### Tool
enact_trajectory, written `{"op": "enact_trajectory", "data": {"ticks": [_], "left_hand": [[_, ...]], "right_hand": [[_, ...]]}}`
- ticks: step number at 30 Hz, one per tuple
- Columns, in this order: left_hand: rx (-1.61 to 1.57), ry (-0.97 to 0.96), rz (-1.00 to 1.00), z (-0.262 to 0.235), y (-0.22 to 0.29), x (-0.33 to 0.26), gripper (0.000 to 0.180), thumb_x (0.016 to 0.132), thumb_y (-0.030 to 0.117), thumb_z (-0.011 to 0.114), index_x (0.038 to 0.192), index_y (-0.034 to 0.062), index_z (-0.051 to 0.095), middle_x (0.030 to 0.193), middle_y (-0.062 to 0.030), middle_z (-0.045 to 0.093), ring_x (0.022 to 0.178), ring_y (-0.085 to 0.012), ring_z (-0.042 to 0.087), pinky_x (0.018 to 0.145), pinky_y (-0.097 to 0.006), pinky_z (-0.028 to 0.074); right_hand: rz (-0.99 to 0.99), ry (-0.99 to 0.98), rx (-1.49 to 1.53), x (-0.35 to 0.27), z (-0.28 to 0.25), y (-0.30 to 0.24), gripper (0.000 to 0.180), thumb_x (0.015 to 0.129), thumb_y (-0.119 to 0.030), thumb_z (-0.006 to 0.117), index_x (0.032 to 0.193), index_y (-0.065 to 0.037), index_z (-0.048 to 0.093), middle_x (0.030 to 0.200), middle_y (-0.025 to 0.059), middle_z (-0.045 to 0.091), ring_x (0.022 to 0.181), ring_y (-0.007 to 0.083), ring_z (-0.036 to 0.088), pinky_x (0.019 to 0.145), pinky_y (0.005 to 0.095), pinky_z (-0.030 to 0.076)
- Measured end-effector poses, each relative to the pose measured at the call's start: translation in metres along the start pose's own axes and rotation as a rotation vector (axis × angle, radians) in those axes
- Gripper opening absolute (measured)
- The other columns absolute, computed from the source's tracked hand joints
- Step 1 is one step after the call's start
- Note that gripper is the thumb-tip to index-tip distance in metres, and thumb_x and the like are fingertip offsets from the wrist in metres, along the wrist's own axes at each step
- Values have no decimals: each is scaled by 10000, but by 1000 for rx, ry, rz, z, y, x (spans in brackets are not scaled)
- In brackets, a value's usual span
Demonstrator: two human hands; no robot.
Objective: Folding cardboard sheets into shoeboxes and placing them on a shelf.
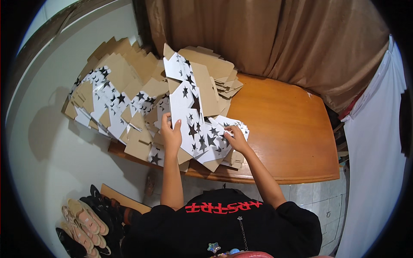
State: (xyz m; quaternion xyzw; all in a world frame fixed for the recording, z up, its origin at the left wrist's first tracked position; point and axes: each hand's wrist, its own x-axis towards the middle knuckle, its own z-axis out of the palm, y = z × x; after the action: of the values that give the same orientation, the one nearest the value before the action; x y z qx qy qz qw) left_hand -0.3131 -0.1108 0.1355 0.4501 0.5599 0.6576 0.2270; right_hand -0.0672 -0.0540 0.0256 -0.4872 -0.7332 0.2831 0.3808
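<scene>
My left hand [171,132] grips the left edge of a flat die-cut cardboard box blank [175,99], its thumb on the white face with black stars. The blank stands tilted up, its far end rising above the pile. My right hand [235,138] is closed at the edge of another star-printed box blank [211,151], lower and to the right, its fingertips pinched on the white face. Whether the two blanks are joined is hidden where they overlap. Around and behind them lie several more blanks, some brown side up.
A heap of flat cardboard blanks [112,74] covers the left of the wooden table [284,129], against the wall. Behind hangs a brown curtain [215,30], and at the right a white cloth [374,142]. Several shoes [86,219] stand on the floor at the lower left.
</scene>
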Motion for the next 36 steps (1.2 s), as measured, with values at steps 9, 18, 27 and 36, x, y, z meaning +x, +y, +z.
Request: {"op": "enact_trajectory", "data": {"ticks": [9, 18, 27, 36], "left_hand": [[98, -264, 550, 98, 63, -30, 271, 781, -15, 593, 1048, 32, 600, 1021, -129, 646, 884, -319, 620, 759, -359, 470], [136, -710, 878, 242, 58, -118, 289, 712, -38, 547, 965, 66, 639, 1026, -49, 634, 959, -237, 584, 840, -365, 426], [126, -1003, 721, 340, 20, -206, 192, 712, 54, 637, 900, 81, 662, 953, -49, 656, 793, -255, 623, 723, -365, 470], [304, -1090, 626, 374, 28, -233, 235, 754, 35, 590, 926, 175, 666, 1301, -89, 459, 1046, -296, 547, 860, -396, 453]], "right_hand": [[-24, 372, 450, -5, -119, -10, 466, 869, -203, 565, 1280, -63, 395, 1222, 103, 425, 1036, 212, 483, 811, 338, 444], [-60, 590, 657, -83, -287, 50, 1084, 626, -558, 749, 1393, -74, 154, 1348, 99, 330, 1237, 278, 387, 962, 450, 418], [421, 908, 562, -165, -322, 191, 610, 849, -71, 570, 1359, -45, 236, 1163, 88, 514, 955, 164, 558, 612, 261, 513], [477, 915, 687, -169, -354, 209, 643, 779, 133, 328, 1354, -96, 154, 1295, 177, 343, 1089, 312, 501, 769, 416, 566]]}}
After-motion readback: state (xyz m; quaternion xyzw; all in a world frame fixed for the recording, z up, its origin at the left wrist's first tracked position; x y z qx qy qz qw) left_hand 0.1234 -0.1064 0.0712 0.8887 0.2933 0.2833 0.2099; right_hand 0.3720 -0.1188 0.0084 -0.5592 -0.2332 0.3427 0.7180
